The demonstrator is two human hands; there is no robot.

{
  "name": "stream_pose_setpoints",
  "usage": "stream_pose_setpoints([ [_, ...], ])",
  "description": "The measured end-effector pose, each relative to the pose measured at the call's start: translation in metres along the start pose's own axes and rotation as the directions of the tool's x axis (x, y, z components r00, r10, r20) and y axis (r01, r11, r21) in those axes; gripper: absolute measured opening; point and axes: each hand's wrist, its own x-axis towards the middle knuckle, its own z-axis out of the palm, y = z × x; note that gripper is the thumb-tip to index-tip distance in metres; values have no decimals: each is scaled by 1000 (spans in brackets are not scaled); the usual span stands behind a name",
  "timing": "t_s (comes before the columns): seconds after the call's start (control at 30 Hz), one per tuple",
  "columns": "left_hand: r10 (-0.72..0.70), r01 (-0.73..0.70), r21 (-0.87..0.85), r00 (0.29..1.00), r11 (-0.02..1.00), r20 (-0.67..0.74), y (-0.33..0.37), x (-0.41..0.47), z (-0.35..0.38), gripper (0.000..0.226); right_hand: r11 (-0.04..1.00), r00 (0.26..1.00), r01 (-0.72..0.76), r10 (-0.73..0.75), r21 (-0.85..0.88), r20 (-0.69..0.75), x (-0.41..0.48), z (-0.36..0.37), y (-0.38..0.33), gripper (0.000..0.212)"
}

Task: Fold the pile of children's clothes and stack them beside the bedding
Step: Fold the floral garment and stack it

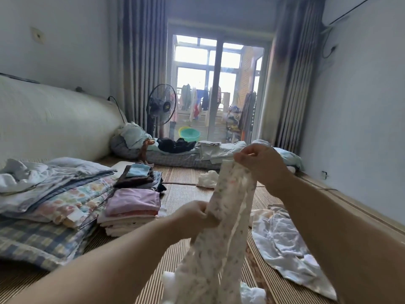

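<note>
Two hands are closed on a white, flower-printed children's garment (pixel 230 200) held above the striped woven mat (pixel 186 194): its top edge is pinched by the right hand (pixel 260 163), higher and farther off, and its middle is clasped by the left hand (pixel 197 213), lower and nearer. Its long axis is thus set nearly upright. The pink-topped stack of folded clothes (pixel 133 205) beside the folded patterned bedding (pixel 65 198) is found leftward, nearer the left hand, with bare mat between, while a crumpled pale-blue garment (pixel 282 242) is spread at right.

Home bedroom: floor bedding (pixel 50 200), curtains (pixel 140 62).
</note>
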Motion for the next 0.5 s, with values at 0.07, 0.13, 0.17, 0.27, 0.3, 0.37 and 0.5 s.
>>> stream_pose_setpoints([
  [0.07,57,-62,-40,992,997,-111,24,4,-16,20,1000,1000,-4,4,-21,13,9,-22,-16,14],
  [0.13,121,-132,-46,972,990,-201,57,6,-38,22,994,995,20,-9,-108,101,12,-41,-28,27],
  [0.17,154,-165,-36,965,986,-212,75,7,-45,20,986,987,36,-10,-161,158,11,-48,-33,35],
  [0.27,206,-76,410,936,909,-285,126,10,-55,9,921,967,127,-33,-368,251,5,-46,-40,28],
  [0.3,248,-46,570,927,820,-282,140,11,-55,8,877,960,178,-55,-446,276,4,-41,-38,22],
  [0.37,278,-39,731,937,681,-209,162,12,-52,19,833,956,192,-40,-519,290,1,-29,-35,16],
  [0.5,245,11,927,963,375,-110,191,0,-59,33,984,948,-30,83,-174,306,-1,-38,-28,21],
])
